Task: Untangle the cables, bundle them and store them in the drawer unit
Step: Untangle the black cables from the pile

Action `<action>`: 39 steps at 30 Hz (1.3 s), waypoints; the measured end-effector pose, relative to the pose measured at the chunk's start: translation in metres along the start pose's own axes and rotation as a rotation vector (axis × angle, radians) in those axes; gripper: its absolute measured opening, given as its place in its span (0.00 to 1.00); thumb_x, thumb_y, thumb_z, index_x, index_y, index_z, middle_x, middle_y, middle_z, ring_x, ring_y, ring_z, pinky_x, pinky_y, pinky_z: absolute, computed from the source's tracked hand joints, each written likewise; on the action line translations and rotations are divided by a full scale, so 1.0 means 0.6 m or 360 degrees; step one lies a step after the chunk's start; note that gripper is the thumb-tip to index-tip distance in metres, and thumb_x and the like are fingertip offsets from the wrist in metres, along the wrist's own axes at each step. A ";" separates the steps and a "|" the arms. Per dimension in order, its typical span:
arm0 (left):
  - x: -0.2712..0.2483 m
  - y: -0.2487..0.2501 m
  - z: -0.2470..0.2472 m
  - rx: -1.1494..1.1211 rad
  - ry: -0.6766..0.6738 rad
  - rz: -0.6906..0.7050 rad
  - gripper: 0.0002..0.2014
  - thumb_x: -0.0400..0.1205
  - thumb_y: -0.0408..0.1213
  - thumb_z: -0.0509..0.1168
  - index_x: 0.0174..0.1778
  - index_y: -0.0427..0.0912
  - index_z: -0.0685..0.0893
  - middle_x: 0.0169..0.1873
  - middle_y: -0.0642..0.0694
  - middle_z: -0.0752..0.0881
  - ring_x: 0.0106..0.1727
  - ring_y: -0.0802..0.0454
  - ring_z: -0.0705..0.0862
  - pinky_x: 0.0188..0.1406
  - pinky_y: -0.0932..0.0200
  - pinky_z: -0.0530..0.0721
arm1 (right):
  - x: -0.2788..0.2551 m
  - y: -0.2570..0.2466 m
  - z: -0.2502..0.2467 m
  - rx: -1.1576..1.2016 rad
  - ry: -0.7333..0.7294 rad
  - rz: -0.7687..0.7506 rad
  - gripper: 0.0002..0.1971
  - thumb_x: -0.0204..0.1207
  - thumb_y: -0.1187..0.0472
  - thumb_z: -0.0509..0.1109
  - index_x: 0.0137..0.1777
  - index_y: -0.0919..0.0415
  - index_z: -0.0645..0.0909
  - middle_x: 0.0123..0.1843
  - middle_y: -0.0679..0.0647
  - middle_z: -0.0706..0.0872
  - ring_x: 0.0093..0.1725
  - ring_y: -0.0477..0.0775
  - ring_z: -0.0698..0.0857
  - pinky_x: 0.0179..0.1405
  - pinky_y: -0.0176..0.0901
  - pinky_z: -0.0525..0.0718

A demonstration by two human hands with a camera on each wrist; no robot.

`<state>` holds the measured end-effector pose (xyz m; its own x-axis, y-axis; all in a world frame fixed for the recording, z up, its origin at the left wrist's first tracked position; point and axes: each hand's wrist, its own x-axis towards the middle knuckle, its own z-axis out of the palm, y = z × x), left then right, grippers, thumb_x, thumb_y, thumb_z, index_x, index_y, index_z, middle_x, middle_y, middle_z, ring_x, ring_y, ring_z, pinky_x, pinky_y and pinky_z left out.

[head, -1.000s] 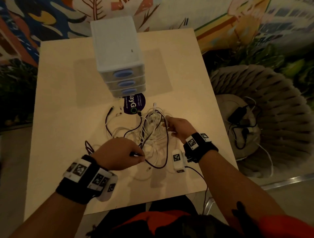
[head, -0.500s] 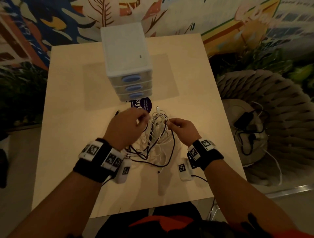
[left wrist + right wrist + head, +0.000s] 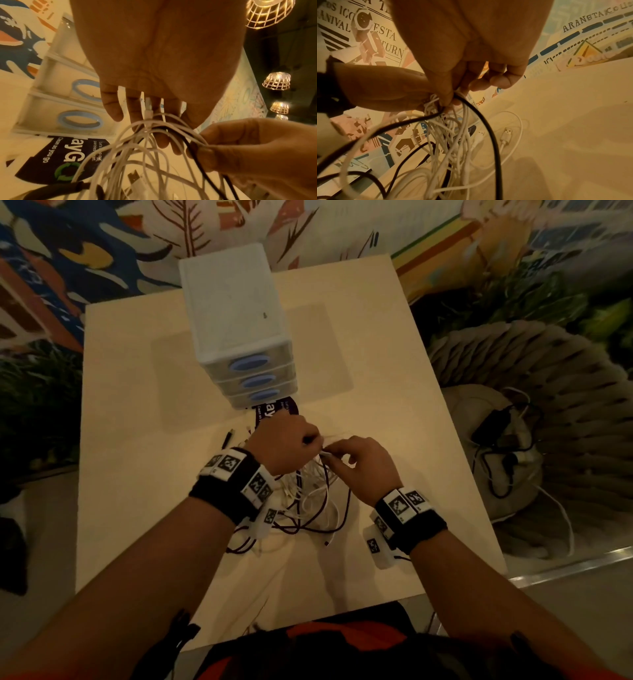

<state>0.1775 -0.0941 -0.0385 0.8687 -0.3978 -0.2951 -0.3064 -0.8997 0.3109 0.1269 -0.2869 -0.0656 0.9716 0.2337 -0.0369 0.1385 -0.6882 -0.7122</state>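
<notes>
A tangle of white and black cables (image 3: 315, 501) hangs from both hands above the pale table (image 3: 144, 474). My left hand (image 3: 287, 440) holds the top of the cable tangle (image 3: 149, 129), with white loops and a connector among its fingers. My right hand (image 3: 356, 463) pinches the strands beside it, thumb and fingers closed on the white and black cables (image 3: 453, 108). The white three-drawer unit (image 3: 236, 323) with blue oval handles stands just beyond the hands, all drawers closed. Loose USB plugs (image 3: 506, 135) lie on the table under the bundle.
A dark round sticker (image 3: 56, 159) lies on the table in front of the drawer unit. A black cable end (image 3: 227, 438) rests left of the hands. Right of the table sits a woven chair (image 3: 548, 412) holding more cables (image 3: 503, 446). The near table edge is by my torso.
Both hands have come together and lifted the tangle higher. The left hand moved from the near left up to the top of the bundle, close to the right hand.
</notes>
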 end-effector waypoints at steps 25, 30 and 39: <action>-0.037 -0.044 -0.019 -0.0674 0.0659 0.0183 0.11 0.90 0.41 0.60 0.55 0.42 0.87 0.44 0.55 0.83 0.46 0.59 0.76 0.48 0.62 0.70 | 0.017 -0.007 -0.014 0.0287 -0.0113 0.0197 0.18 0.82 0.43 0.70 0.70 0.38 0.74 0.43 0.44 0.90 0.41 0.39 0.88 0.42 0.42 0.86; -0.058 -0.046 -0.029 -0.1062 0.0602 0.0000 0.08 0.89 0.44 0.65 0.57 0.45 0.85 0.42 0.58 0.85 0.43 0.58 0.83 0.44 0.55 0.83 | 0.031 -0.016 -0.024 0.0230 -0.0001 -0.0118 0.05 0.84 0.53 0.70 0.54 0.50 0.86 0.47 0.44 0.86 0.46 0.42 0.85 0.48 0.49 0.85; -0.066 -0.025 -0.053 -0.0498 0.0728 0.0351 0.11 0.87 0.50 0.66 0.55 0.49 0.90 0.42 0.54 0.89 0.43 0.57 0.84 0.43 0.57 0.81 | 0.035 -0.065 -0.023 0.0306 -0.0222 -0.0091 0.05 0.85 0.51 0.69 0.56 0.49 0.79 0.45 0.45 0.90 0.44 0.47 0.90 0.48 0.54 0.87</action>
<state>0.1598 -0.0590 -0.0027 0.8984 -0.3889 0.2042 -0.4296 -0.6813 0.5926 0.1443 -0.2646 -0.0290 0.9256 0.3701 -0.0797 0.1403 -0.5308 -0.8358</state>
